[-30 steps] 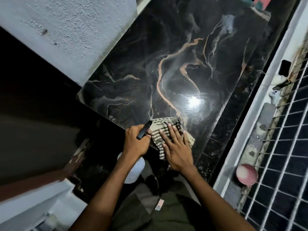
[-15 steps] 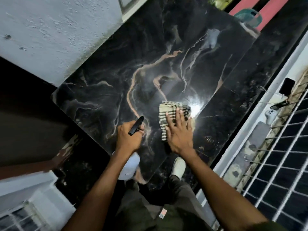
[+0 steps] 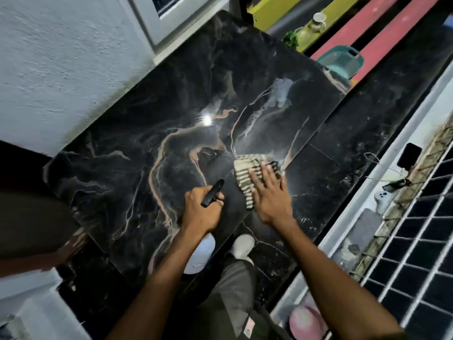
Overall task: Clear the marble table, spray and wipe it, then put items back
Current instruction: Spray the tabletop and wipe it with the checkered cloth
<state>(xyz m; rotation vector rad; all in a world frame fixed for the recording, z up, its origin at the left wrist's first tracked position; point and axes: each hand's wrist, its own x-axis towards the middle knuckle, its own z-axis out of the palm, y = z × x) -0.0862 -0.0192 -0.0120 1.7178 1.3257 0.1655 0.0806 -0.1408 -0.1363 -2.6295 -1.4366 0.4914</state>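
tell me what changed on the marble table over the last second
The right hand, fingers flat on the striped cloth, has pushed it away from the near edge and further up the marble table, along its right side. The left hand moved forward alongside it. Unchanged: the left hand's grip on the spray bottle, black trigger pointing forward, and the right hand pressing the cloth.

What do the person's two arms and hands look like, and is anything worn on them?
Both forearms are bare up to the lower frame edge: no sleeves show. The left hand and right hand wear no gloves, and no watch, ring or bracelet is visible on hands or wrists. Fingernails look short. Below the arms are grey-olive trousers with a small pinkish label and a pale shoe.
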